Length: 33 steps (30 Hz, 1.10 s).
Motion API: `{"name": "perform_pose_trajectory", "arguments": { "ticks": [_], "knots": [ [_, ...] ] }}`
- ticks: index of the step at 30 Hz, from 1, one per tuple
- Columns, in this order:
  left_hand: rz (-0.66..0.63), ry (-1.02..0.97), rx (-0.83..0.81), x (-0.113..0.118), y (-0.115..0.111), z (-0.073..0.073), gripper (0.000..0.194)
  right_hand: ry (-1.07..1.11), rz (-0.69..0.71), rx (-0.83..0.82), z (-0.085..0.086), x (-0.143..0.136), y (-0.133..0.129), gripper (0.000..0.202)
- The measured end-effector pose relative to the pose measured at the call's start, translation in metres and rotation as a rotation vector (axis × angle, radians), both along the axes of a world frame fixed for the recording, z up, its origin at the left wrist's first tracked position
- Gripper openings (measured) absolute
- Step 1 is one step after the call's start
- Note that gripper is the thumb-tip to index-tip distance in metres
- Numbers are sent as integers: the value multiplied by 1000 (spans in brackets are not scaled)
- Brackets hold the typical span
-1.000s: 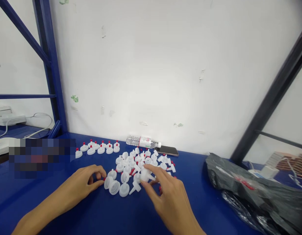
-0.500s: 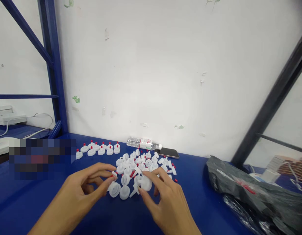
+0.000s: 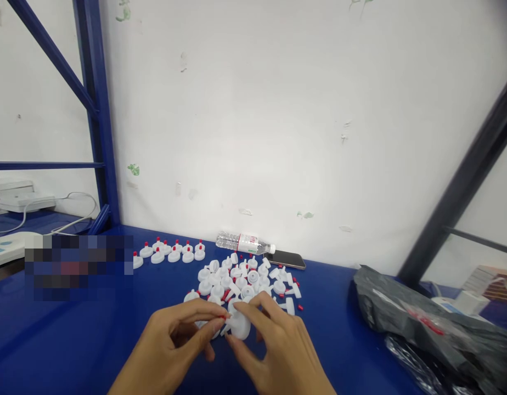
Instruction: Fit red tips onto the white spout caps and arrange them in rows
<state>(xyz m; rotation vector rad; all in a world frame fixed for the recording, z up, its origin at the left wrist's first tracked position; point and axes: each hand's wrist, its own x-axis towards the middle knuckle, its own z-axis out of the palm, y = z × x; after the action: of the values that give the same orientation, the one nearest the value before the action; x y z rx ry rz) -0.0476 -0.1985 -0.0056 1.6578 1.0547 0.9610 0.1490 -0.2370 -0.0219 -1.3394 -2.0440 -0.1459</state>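
My left hand (image 3: 181, 337) pinches a small red tip cap (image 3: 223, 316) between thumb and fingertips. Facing it, my right hand (image 3: 274, 337) grips a white plastic nozzle cap (image 3: 240, 327) by its round base, the narrow spout turned left toward the red tip cap. The two pieces are very close; fingers hide whether they touch. Just beyond my hands lies a pile of loose white nozzle caps (image 3: 253, 277), with small red tip caps (image 3: 300, 308) scattered among and beside them. Farther left stand several white nozzle caps with red tips (image 3: 174, 254), upright in rows.
A clear plastic bottle (image 3: 245, 243) lies against the wall beside a dark phone (image 3: 285, 259). A grey plastic bag (image 3: 434, 323) covers the right side of the blue table (image 3: 331, 329). Blue metal posts (image 3: 97, 126) rise at the left, and white devices with cables (image 3: 23, 202) sit beyond.
My left hand has moved right, bringing the red tip cap up to the nozzle cap's spout. My right hand still grips the nozzle cap, slightly lower in view. The camera view has shifted a little.
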Motion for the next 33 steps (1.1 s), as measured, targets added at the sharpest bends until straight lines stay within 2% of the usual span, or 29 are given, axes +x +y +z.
{"name": "perform_pose_trajectory", "arguments": {
  "ticks": [7, 10, 12, 14, 16, 17, 20, 24, 28, 33],
  "knots": [
    [83, 21, 108, 5, -3, -15, 38, 1, 12, -20, -3, 1, 1, 33],
    [114, 36, 206, 6, -7, -19, 32, 11, 51, -47, -5, 1, 1, 30],
    [141, 63, 310, 5, -8, -19, 27, 1, 86, -76, -5, 1, 1, 33],
    [169, 100, 416, 0, -6, -16, 24, -18, 91, -98, -4, 2, 1, 48],
    [224, 178, 485, -12, 2, -11, 26, -23, 60, -95, -3, 2, 0, 57],
    [263, 241, 497, -22, 8, -8, 29, -12, 40, -82, -2, 2, 0, 55],
    [429, 480, 448, -59, 33, 0, 38, 34, 9, -44, 0, -1, -1, 39],
    [570, 747, 317, -108, 67, -1, 38, 52, 28, -44, 0, -5, -1, 34],
    [483, 745, 213, -131, 90, -14, 37, 51, 42, -37, -1, -4, 1, 30],
    [437, 691, 155, -137, 101, -29, 43, 47, 68, -52, -2, -2, 2, 26]
  ]
}}
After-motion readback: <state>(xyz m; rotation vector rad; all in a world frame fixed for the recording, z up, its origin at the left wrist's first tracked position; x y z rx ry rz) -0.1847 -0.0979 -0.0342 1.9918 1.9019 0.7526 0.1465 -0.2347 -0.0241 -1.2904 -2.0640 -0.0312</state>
